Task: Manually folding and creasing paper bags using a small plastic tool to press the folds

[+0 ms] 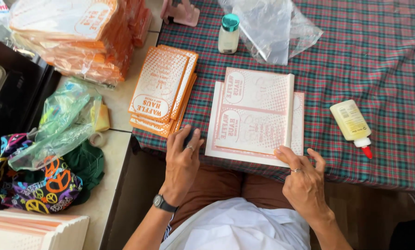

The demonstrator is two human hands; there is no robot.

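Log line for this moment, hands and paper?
left hand: on small dark object, table edge | right hand: touching paper sheet stack corner | glue bottle: lying right

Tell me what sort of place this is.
Probably a home or small-shop craft table for assembling paper bags by hand: a plaid tablecloth, glue bottle, stacked orange printed bags, and the right hand on a flat sheet pile.
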